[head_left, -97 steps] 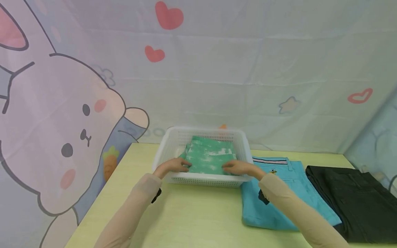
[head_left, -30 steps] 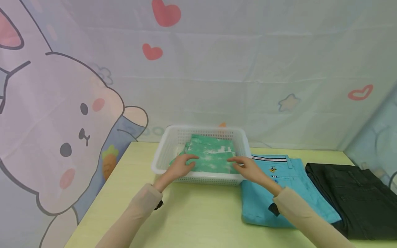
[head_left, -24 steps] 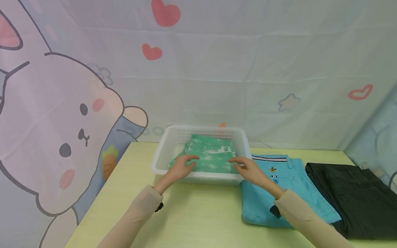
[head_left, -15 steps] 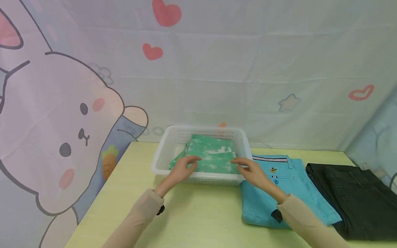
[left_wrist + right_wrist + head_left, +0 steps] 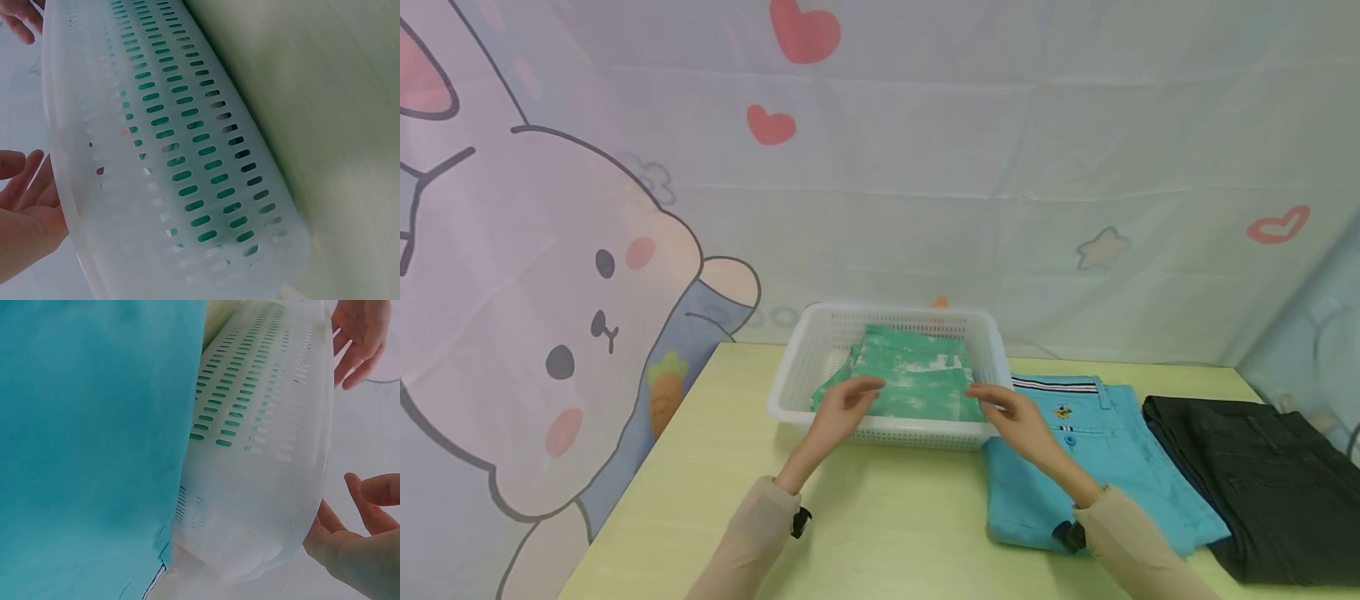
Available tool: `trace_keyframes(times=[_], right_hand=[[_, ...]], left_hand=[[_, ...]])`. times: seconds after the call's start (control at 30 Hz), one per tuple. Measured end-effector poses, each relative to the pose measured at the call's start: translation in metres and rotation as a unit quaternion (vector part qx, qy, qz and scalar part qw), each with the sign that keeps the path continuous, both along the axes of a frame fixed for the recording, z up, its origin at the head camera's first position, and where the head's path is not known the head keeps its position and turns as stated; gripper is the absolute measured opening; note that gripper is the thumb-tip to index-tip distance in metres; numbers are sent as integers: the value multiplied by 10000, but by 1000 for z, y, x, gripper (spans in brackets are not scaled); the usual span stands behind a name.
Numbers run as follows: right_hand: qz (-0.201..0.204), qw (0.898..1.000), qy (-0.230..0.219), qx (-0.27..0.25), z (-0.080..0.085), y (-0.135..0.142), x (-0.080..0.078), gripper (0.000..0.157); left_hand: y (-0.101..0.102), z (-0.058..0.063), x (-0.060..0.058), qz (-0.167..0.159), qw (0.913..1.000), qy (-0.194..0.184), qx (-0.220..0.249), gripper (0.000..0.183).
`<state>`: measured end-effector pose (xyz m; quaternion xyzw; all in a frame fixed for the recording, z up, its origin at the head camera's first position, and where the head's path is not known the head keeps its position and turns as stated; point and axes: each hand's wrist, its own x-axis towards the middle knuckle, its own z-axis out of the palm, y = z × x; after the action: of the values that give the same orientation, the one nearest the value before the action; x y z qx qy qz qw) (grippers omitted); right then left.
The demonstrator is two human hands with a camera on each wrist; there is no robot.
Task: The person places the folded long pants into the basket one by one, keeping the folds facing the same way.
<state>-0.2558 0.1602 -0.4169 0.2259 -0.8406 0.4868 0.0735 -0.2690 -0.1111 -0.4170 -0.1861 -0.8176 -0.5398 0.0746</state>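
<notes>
A folded garment [image 5: 917, 379], mottled green and white, lies inside the white plastic basket [image 5: 891, 437]. Over the basket's front left part is my left hand [image 5: 835, 417], its fingers loosely bent and holding nothing. My right hand [image 5: 1018, 421] is at the front right corner, fingers relaxed, thumb apart and nothing between them. In the left wrist view, green cloth shows through the slots of the basket wall [image 5: 181, 144], with the left hand [image 5: 37, 219] beyond the rim. The right wrist view has the right hand [image 5: 356, 544] just past the rim.
To the right of the basket lie folded light blue trousers [image 5: 1097, 492] with a striped inner waistband, partly under my right forearm. Folded black trousers [image 5: 1262, 492] are beside them on the pale yellow table [image 5: 880, 533]. Behind hangs a printed cloth backdrop [image 5: 962, 167].
Both hands have come up off the green garment and back toward the basket's front rim. The right hand has drifted a little further right. The garment stays in the basket.
</notes>
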Motion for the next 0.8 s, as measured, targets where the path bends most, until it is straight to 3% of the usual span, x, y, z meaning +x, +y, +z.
trace_keyframes(times=[0.17,0.3,0.4,0.63,0.8], right_hand=[[-23,9995,-139,-268,1,1,4,29],[-13,9990,-163,-406,1,3,7,29],[-9,9989,-115,-461,2,4,9,30],[-58,9986,-73,-524,2,6,14,31],[4,9965,-126,-830,0,7,18,31]], left_hand=[[3,11,12,128,9991,30,391,24],[6,26,25,113,9989,120,446,24],[7,30,28,101,9985,186,500,24],[8,26,27,40,9956,146,924,24],[5,11,16,112,9939,177,1082,23]])
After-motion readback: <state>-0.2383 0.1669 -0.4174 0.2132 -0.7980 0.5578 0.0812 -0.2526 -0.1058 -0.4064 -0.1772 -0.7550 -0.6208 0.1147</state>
